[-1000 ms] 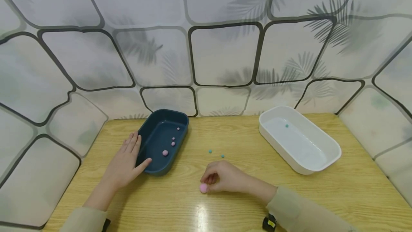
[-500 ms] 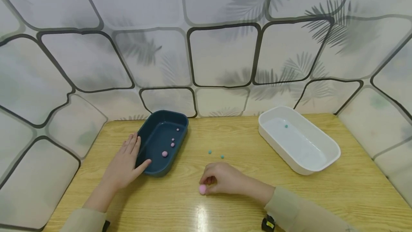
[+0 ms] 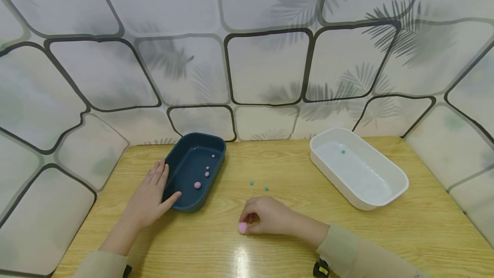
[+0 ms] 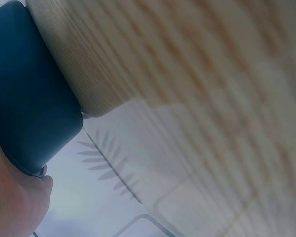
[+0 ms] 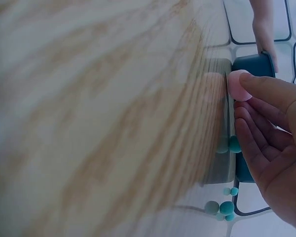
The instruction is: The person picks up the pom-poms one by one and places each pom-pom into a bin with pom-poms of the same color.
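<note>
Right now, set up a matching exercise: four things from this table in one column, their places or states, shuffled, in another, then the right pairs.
Things:
1. dark blue tray
2. white tray
3. big pink ball
4. two teal beads

Places or states:
A. held at the right hand fingertips
B. loose on the table, between the trays
C. touched by the left hand, pink balls inside
D. one teal bead inside

Pairs: 1-C, 2-D, 3-A, 4-B
</note>
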{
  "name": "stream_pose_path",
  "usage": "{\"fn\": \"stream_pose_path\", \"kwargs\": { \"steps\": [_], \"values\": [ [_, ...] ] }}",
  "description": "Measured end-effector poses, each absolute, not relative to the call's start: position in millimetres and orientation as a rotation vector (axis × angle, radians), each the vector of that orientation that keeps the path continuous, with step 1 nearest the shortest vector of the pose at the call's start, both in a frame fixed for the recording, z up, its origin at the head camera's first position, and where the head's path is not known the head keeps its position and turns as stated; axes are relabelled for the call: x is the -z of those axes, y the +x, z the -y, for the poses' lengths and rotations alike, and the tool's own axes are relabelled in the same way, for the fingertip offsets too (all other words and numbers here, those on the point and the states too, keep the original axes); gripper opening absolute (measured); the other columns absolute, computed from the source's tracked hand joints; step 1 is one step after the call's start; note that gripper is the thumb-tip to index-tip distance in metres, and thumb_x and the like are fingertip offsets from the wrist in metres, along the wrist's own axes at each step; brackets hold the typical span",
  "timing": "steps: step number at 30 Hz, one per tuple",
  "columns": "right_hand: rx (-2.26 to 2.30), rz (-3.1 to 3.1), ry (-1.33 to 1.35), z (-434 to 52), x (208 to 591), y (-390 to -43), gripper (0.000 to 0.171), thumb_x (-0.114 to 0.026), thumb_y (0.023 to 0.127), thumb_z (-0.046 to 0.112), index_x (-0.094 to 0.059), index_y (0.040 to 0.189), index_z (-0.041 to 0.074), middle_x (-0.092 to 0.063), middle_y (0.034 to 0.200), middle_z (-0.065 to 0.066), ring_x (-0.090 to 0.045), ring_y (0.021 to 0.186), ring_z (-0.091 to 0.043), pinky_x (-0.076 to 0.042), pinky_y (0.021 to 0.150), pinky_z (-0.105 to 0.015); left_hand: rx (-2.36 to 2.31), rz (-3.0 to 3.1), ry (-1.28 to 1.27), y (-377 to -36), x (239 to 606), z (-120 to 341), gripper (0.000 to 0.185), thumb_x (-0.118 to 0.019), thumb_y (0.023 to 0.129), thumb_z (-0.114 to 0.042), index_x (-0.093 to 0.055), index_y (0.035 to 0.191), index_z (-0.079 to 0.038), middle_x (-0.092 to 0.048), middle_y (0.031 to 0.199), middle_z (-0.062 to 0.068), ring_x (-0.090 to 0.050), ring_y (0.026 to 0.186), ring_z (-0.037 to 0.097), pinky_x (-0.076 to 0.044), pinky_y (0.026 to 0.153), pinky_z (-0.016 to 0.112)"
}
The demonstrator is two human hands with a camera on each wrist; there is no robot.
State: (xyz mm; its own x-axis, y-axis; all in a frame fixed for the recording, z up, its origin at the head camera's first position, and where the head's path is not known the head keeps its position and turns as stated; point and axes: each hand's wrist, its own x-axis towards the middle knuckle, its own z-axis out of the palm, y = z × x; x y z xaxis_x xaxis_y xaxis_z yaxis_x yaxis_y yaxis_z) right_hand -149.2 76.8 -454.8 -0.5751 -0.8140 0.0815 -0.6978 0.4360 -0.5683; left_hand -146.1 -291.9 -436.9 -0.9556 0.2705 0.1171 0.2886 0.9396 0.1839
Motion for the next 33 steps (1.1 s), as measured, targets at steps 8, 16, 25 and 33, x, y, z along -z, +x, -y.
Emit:
{"fn": "stream_pose_path", "kwargs": {
  "steps": [8, 16, 25, 33],
  "values": [
    [0.966, -2.501, -1.371, -79.2, 452.9, -153.0, 0.011, -0.086, 0.088, 0.013, -0.083, 0.099, 0.012, -0.074, 0.090, 0.004, -0.063, 0.082, 0.001, -0.053, 0.076, -0.010, 0.315, 3.000, -0.439, -146.2, 438.5, 292.5, 0.096, -0.062, 0.104, -0.052, -0.024, 0.163, 0.014, -0.018, 0.173, 0.034, -0.020, 0.161, 0.052, -0.022, 0.132, 0.062],
    [1.017, -2.537, -1.262, -79.4, 444.3, -161.8, 0.013, -0.086, 0.090, 0.014, -0.083, 0.101, 0.010, -0.074, 0.091, 0.001, -0.064, 0.083, -0.002, -0.057, 0.078, -0.013, 0.322, 2.989, -0.451, -146.1, 437.3, 291.4, 0.095, -0.062, 0.104, -0.051, -0.025, 0.162, 0.014, -0.019, 0.172, 0.035, -0.021, 0.161, 0.052, -0.023, 0.131, 0.063],
    [1.132, -2.570, -1.172, -76.9, 435.9, -178.0, 0.017, -0.086, 0.090, 0.012, -0.082, 0.106, 0.008, -0.076, 0.095, -0.001, -0.068, 0.085, -0.006, -0.060, 0.080, -0.017, 0.330, 3.009, -0.439, -146.4, 436.7, 291.8, 0.096, -0.061, 0.104, -0.051, -0.022, 0.163, 0.013, -0.015, 0.173, 0.034, -0.017, 0.162, 0.051, -0.021, 0.132, 0.063],
    [1.159, -2.630, -1.142, -64.9, 422.5, -195.1, 0.018, -0.086, 0.092, 0.015, -0.082, 0.108, 0.010, -0.079, 0.100, -0.002, -0.071, 0.089, -0.011, -0.064, 0.083, -0.028, 0.312, 3.012, -0.443, -146.0, 435.9, 291.0, 0.096, -0.062, 0.104, -0.051, -0.023, 0.163, 0.013, -0.018, 0.173, 0.034, -0.019, 0.161, 0.052, -0.022, 0.132, 0.063]
  ]
}}
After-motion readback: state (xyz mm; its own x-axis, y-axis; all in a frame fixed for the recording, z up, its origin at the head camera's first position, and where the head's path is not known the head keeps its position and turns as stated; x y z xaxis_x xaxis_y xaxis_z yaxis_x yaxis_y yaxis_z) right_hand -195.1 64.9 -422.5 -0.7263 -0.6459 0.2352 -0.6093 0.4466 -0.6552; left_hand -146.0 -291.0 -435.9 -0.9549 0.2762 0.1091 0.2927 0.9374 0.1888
